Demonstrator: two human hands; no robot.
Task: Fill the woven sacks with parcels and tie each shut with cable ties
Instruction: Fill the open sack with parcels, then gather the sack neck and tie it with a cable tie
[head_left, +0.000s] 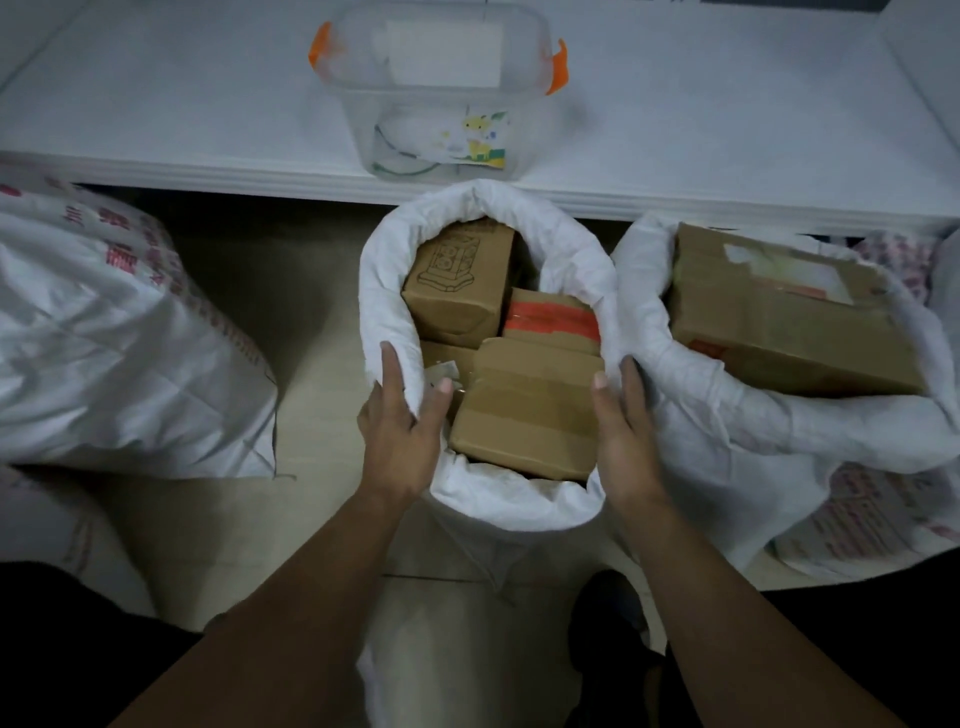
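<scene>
Middle sack (488, 499): stands on the floor straight ahead, mouth rolled down, cardboard parcels (524, 405) reaching its rim.
Left hand (402, 431): pinches the left rim.
Right hand (626, 441): grips the right rim.
Nearer hand: neither.
Cable ties (410, 158): apparently in the clear box (436, 98) on the desk (727, 114), beyond the sack.

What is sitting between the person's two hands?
In the head view, a taped cardboard parcel lies between the left hand and right hand, inside the open middle woven sack whose rolled rim both hands grip.
</scene>
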